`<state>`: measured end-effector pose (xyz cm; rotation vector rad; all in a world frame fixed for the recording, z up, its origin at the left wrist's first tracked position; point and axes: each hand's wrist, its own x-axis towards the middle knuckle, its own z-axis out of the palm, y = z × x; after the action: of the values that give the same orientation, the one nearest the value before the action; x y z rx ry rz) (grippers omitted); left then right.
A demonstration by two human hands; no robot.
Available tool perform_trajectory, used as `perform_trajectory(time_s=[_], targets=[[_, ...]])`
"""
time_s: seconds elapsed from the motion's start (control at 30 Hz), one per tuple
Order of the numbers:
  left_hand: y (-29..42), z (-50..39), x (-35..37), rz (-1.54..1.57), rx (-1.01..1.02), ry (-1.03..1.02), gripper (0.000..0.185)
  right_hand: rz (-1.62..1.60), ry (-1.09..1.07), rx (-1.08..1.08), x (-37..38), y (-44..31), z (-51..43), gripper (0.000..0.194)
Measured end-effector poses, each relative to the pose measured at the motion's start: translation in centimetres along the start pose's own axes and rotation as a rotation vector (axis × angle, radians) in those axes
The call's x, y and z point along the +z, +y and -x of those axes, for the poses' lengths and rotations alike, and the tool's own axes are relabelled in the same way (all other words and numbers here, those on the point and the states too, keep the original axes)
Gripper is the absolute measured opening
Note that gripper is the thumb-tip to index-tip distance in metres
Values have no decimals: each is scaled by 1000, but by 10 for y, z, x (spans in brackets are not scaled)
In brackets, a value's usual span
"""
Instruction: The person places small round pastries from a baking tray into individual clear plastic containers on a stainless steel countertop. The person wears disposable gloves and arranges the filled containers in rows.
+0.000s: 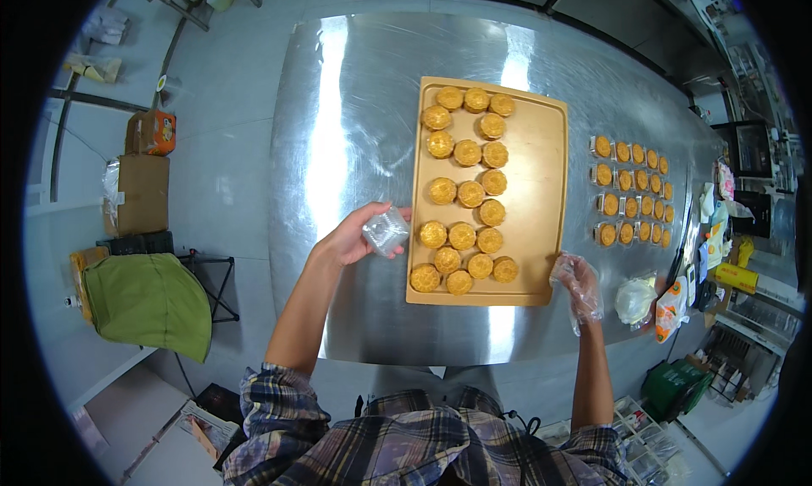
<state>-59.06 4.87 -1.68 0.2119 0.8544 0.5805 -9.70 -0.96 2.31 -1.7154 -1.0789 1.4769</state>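
My bare left hand (356, 235) holds clear plastic pastry cups (386, 231), apparently a nested stack, just off the left edge of a gold baking tray (536, 200). Its fingertips reach that edge. At the tray's lower right edge, my right hand (578, 283) wears a clear plastic glove and grips the rim; its fingertips are partly hidden. Round golden mooncakes (471, 194) with patterned tops fill the left and middle of the tray in uneven rows. The right strip of the tray shows bare metal.
Several rows of mooncakes in clear cups (625, 180) stand on the steel table (374, 118) at right. Closer to me lie a plastic bag (635, 299) and a printed packet (670, 308). Cardboard boxes (136, 194) and a green-covered chair (149, 302) stand on the floor at left.
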Motion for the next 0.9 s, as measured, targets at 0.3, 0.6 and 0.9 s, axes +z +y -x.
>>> perform_trajectory(time_s=[0.3,0.6,0.9], targets=[[3,86,-82,89,145,99,73,-22,-246,-88,109,26,24,44],[5,110,-129,-10,180,235,77,131,-267,-96,175,34,12,60],[-8,113,-138,76,210,236,78,157,-322,-71,180,24,5,48]])
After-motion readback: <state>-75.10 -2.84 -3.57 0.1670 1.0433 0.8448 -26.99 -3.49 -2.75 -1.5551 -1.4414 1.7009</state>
